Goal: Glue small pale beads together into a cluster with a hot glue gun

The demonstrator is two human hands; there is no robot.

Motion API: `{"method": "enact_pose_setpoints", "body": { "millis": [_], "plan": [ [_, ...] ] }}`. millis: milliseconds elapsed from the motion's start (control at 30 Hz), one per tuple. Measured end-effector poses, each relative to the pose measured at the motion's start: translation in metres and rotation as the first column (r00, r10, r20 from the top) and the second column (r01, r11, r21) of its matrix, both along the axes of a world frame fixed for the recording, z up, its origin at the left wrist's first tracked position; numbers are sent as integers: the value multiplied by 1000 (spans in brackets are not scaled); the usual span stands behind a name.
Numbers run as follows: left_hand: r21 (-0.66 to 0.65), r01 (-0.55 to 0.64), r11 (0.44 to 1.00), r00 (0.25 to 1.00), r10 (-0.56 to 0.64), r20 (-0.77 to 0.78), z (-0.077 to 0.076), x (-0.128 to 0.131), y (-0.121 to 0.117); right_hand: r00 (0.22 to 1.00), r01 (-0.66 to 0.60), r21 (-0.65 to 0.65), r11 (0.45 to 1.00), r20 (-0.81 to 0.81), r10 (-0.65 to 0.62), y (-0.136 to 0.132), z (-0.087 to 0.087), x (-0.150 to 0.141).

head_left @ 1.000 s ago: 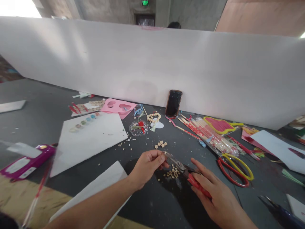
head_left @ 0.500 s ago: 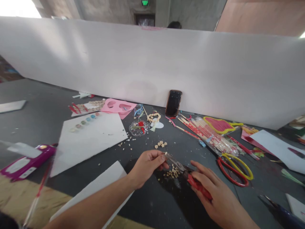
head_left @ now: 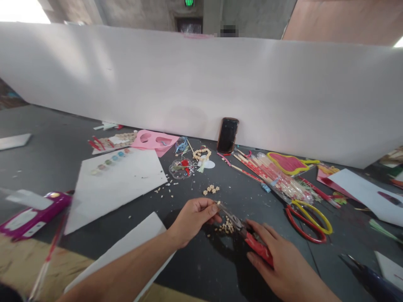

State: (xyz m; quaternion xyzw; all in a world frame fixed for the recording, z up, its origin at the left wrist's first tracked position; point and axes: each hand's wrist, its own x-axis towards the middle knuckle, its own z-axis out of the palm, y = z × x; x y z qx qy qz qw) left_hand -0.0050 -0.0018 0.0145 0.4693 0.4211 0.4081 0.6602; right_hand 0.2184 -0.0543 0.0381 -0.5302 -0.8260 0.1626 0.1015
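Note:
My left hand [head_left: 199, 216] pinches a small pale stick [head_left: 218, 203] between thumb and forefinger; most of it is hidden by the fingers. In my right hand [head_left: 277, 256] is a pair of pliers [head_left: 258, 249] with red handles, fingers over one handle and thumb by the other. The metal jaws reach left to the stick's end beside my left fingertips. Under the jaws lies a pile of small cut wooden pieces [head_left: 227, 225]. Just behind my left hand sit several little clusters of such pieces [head_left: 210, 190].
A phone [head_left: 228, 135] leans against the white board [head_left: 201, 79]. To the right lie bagged sticks [head_left: 280, 180] and scissors [head_left: 310, 222] with red and yellow handles. At left are white foam sheets [head_left: 119, 180] and a purple glue gun [head_left: 39, 214]. A beaded ring [head_left: 202, 154] lies behind the clusters.
My right hand has shifted slightly left and its fingers have changed position on the plier handles. My left hand stays nearly still with the stick, and the view has moved a little.

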Motion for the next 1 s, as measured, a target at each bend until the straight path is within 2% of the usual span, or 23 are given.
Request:
{"method": "enact_pose_setpoints", "body": {
  "millis": [200, 633, 833, 1000],
  "plan": [
    [14, 8, 1000, 999, -7, -33, 4, 1, -2, 999, 3, 19, 1000, -49, -2, 4, 5, 2],
    [7, -21, 1000, 1000, 21, -2, 5, 2, -5, 996, 38, 119, 992, 70, -46, 1, -1, 2],
    [-3, -23, 1000, 996, 23, 89, 2, 2, -3, 987, 53, 193, 980, 136, -80, 3, -7, 0],
    [0, -74, 997, 996, 74, 59, 1, 2, -2, 983, 43, 248, 968, 160, -85, 3, -9, 0]
  ]
}}
